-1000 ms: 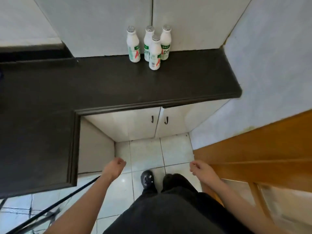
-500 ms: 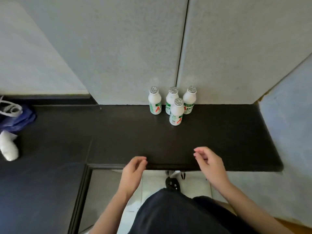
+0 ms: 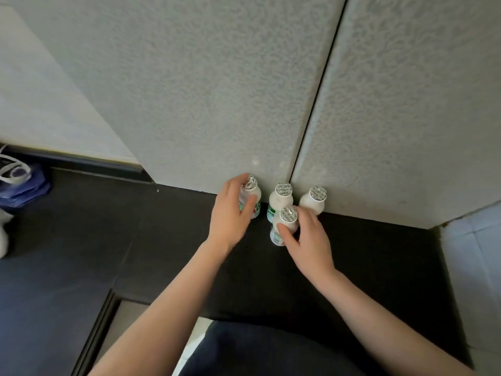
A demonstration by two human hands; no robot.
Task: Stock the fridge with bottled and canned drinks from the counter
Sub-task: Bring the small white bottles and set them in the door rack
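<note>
- Step in hand: first pick-up. Four small white foil-capped drinks stand clustered on the dark bench (image 3: 162, 240), against the wall.
- Left hand (image 3: 230, 213): arm reaching forward, fingers and thumb curled round the leftmost bottle (image 3: 251, 198).
- Right hand (image 3: 309, 240): thumb and fingers pinching the front bottle (image 3: 284, 222) below its cap.
- Next, by judgement: lift both straight up, clear of the middle bottle (image 3: 280, 199) and the rightmost bottle (image 3: 314, 202). The fridge is not in view.

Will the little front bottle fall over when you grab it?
Probably tippy: the front bottle is tall and narrow on the smooth counter, so a nudge might topple it. It looks like stiff plastic, so the right hand curled round it likely won't squash it. Small, so probably light. The left hand grips the left bottle too.
</note>
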